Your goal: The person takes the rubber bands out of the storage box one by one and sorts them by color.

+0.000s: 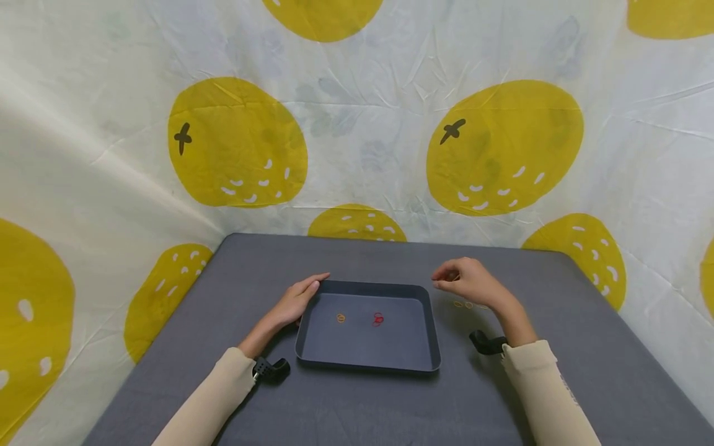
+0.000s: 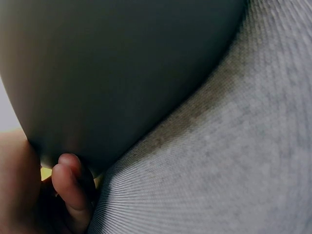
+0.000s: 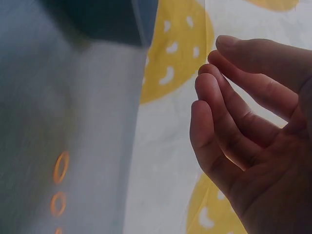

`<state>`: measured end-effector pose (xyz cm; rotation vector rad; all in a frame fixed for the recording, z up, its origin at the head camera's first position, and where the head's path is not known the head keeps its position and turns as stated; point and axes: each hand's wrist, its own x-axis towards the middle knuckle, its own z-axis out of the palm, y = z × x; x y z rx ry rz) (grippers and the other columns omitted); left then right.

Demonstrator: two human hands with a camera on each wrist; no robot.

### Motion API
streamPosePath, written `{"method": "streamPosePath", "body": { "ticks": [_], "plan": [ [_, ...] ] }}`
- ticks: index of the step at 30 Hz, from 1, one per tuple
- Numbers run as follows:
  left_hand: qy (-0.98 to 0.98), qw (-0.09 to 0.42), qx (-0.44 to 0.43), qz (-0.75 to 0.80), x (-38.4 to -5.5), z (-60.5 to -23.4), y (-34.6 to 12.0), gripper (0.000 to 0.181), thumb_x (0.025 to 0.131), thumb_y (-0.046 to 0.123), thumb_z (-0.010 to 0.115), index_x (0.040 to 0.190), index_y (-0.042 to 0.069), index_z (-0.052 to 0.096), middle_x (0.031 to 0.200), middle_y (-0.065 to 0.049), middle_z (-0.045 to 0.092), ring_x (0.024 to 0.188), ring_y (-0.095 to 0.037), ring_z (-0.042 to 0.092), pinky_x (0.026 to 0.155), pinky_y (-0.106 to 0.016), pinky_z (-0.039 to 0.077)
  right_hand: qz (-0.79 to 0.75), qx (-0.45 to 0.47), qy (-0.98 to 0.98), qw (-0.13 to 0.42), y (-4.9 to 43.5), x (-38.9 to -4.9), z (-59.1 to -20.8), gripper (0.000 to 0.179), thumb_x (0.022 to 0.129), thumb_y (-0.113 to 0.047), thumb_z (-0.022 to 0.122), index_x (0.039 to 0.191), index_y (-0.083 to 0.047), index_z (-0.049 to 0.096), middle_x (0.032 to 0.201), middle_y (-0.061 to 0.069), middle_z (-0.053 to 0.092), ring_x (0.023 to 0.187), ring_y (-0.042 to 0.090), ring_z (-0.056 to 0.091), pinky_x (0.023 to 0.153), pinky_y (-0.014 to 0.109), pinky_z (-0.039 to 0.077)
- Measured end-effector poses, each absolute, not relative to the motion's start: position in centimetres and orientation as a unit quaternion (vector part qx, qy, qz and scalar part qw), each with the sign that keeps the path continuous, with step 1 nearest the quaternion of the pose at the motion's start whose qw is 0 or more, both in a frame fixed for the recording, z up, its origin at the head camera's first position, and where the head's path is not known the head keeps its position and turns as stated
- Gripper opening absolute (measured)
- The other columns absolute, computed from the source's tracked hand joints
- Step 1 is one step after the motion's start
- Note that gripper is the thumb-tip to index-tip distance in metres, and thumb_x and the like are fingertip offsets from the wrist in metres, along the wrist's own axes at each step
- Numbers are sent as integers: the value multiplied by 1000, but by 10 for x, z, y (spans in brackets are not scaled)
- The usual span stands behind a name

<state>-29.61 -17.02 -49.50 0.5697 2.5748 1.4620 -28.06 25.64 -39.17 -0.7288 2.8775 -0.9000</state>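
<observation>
Nearest the person, the black wrist camera [image 1: 486, 342] on the right arm hangs low over the grey bench [image 1: 368, 409], and I'd worry that dropping that forearm would drag it through the loose bands [image 1: 468, 305] lying just beyond. The red bands [image 1: 378, 319] and orange bands [image 1: 341, 318] sit unfixed on the floor of the tray [image 1: 368, 347], so a tug from the left hand [image 1: 290, 303], which grips the tray's far left corner, could slide the two bunches together. Farther off, the right hand [image 1: 471, 282] is raised beyond the loose row, fingers bent and thumb tip drawn close to them; I can't tell whether a band is between them, but anything so slight could slip or spring away if that pinch slackened. As for looks, the tray is shallow and dark blue-grey, with rounded corners and low walls. Inside, the red rings lie tangled right of middle, the orange ones overlapping to the left. Outside its right wall, the loose ones are thin yellow-orange ovals, set in a row. Behind everything hangs a pale cloth [image 1: 368, 148] printed with big yellow fruit.
</observation>
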Motion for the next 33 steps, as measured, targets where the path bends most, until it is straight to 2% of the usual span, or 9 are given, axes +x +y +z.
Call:
{"method": "streamPosePath", "body": {
  "ticks": [3, 9, 11, 12, 14, 19, 26, 33],
  "plan": [
    [854, 56, 189, 482, -296, -495, -170, 47, 114, 37, 37, 157, 21, 47, 158, -16, 49, 43, -19, 51, 60, -34, 51, -288, -255, 923, 23, 242, -284, -388, 16, 97, -15, 72, 109, -6, 79, 99, 5, 78, 86, 16, 71, 76, 36, 59],
    [857, 59, 188, 476, -297, -495, -171, 48, 114, 37, 36, 158, 20, 46, 158, -15, 49, 44, -18, 52, 65, -32, 52, -286, -282, 915, 48, 210, -292, -384, 18, 97, -15, 73, 110, -5, 79, 99, 4, 78, 86, 15, 71, 75, 35, 59],
    [857, 61, 188, 476, -297, -495, -171, 48, 114, 37, 36, 158, 19, 46, 158, -15, 49, 41, -19, 50, 60, -34, 53, -288, -288, 912, 55, 199, -293, -383, 17, 96, -16, 74, 109, -6, 79, 99, 4, 78, 85, 14, 70, 74, 34, 59],
    [858, 59, 188, 475, -296, -494, -170, 48, 114, 36, 36, 158, 19, 46, 157, -15, 49, 44, -17, 52, 64, -32, 53, -287, -293, 910, 58, 194, -294, -383, 17, 96, -16, 74, 108, -6, 80, 99, 3, 79, 85, 14, 70, 73, 33, 59],
    [857, 58, 189, 477, -297, -494, -170, 48, 114, 37, 36, 158, 19, 46, 157, -17, 49, 43, -16, 51, 61, -33, 53, -285, -301, 908, 63, 183, -295, -383, 16, 96, -17, 74, 108, -7, 80, 99, 3, 79, 86, 15, 71, 72, 32, 59],
    [855, 61, 185, 480, -298, -495, -170, 48, 114, 39, 36, 158, 22, 46, 156, -15, 51, 39, -17, 47, 46, -37, 50, -275, -325, 902, 74, 161, -300, -390, 14, 96, -18, 74, 106, -10, 81, 99, 1, 79, 87, 13, 71, 71, 29, 58],
    [859, 53, 184, 474, -299, -496, -170, 47, 114, 38, 36, 158, 21, 47, 155, -16, 51, 41, -18, 50, 56, -33, 52, -279, -354, 886, 107, 132, -306, -409, 14, 96, -15, 73, 106, -7, 80, 97, -1, 78, 84, 8, 69, 74, 26, 58],
    [857, 54, 176, 481, -298, -495, -168, 46, 114, 35, 37, 156, 22, 48, 154, -17, 52, 40, -19, 49, 48, -37, 49, -272, -374, 877, 129, 106, -308, -420, 15, 95, -12, 73, 108, -5, 79, 100, 1, 78, 86, 8, 70, 77, 26, 58]
  ]
}}
